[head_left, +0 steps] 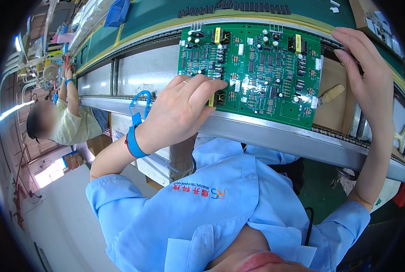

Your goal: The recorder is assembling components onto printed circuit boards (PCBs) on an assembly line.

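A green circuit board (261,97) full of small parts lies across the rails of a conveyor. My left hand (180,106), in a blue wrist strap (134,136), reaches over its near left corner. The thumb and index finger close around a black and yellow transformer (213,99) on the board. Two more such transformers, a left one (218,36) and a right one (297,44), stand along the far side. Beyond the board's right edge, my right hand (365,68) is open, fingers stretched over the far rail, apart from the board.
Black components (234,7) line the green bench beyond the far rail. A blue bin (117,12) sits far left, a carton (377,22) far right. Between the rails, a tan rounded object (331,95) shows beside the board. Another person (75,118) works at the left.
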